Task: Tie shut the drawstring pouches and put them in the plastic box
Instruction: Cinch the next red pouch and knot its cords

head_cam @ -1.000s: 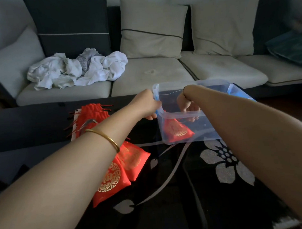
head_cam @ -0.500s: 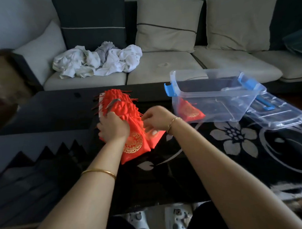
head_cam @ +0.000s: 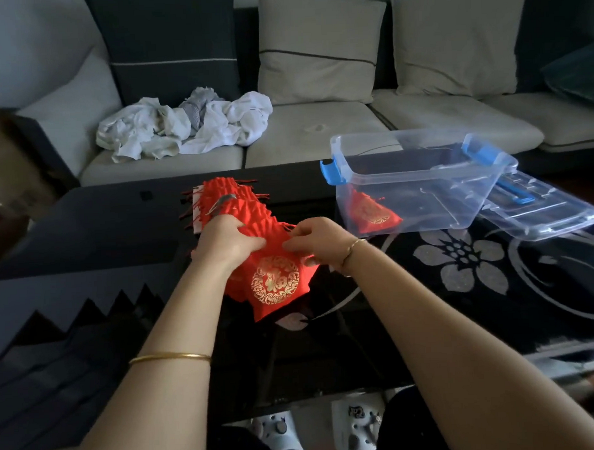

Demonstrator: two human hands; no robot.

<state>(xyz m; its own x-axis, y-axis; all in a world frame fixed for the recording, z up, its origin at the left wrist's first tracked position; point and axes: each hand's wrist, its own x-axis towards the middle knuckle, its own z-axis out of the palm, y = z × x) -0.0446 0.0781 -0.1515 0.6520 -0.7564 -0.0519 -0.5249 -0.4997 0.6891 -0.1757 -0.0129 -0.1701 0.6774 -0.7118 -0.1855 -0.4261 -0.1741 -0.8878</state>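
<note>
A red drawstring pouch (head_cam: 274,286) with a gold round emblem lies on the black glass table in front of me. My left hand (head_cam: 227,242) grips its gathered top on the left. My right hand (head_cam: 318,241) pinches the top's right side, by the cord. Behind them lies a stack of more red pouches (head_cam: 234,201) with dark red cords sticking out. The clear plastic box (head_cam: 418,160) with blue latches stands to the right, and one tied red pouch (head_cam: 371,213) lies inside it at its left end.
The box's clear lid (head_cam: 541,211) lies flat just right of the box. A sofa with cushions and a heap of white cloths (head_cam: 184,127) runs behind the table. The table's near edge is below my forearms, with pale shoes (head_cam: 279,430) under it.
Both hands left the plastic box and moved left to the pouch stack. They now hold the top of one pouch, pulled nearer to me than half a second ago.
</note>
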